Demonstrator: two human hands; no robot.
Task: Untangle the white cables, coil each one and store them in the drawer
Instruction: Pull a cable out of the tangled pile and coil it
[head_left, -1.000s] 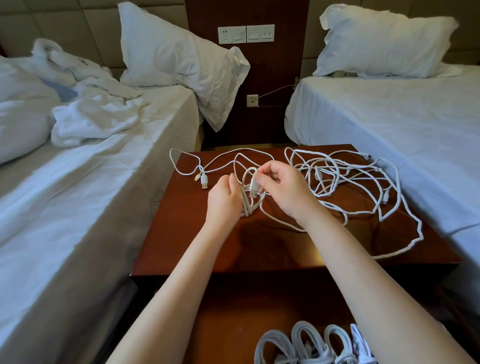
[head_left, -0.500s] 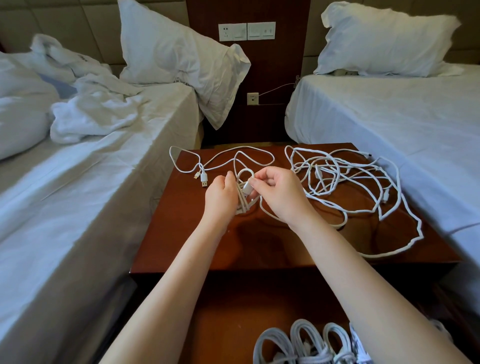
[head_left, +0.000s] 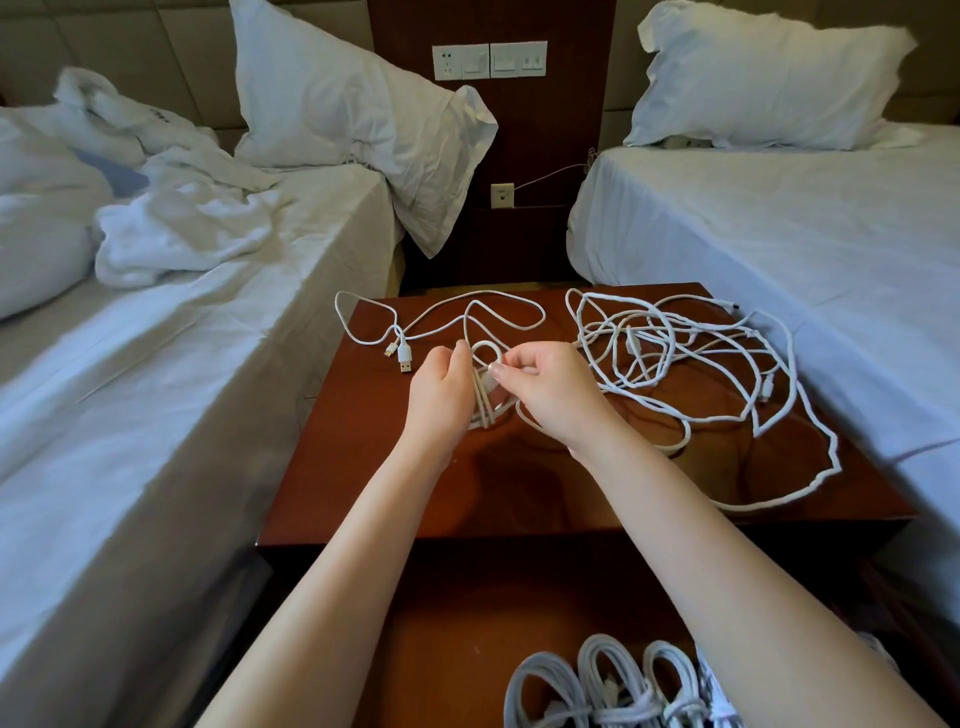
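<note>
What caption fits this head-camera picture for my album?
Left hand and right hand coil a white cable above the nightstand, beside a tangle of cables.

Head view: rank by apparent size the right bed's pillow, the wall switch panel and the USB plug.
Largest: pillow.
Then: switch panel.
Smallest: USB plug, though it lies nearest the camera.

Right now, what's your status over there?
Left hand, right hand grip one half-coiled cable. Tangled pile beside them. Coiled cables in drawer. Nothing blocking.

A cable bundle (head_left: 484, 402) is at the table's (head_left: 363, 493) centre, a loose cable (head_left: 405, 357) at 11 o'clock, a tangle (head_left: 631, 345) at 2 o'clock. Coiled cables (head_left: 602, 675) lie in the drawer (head_left: 457, 649) at 6 o'clock.
</note>
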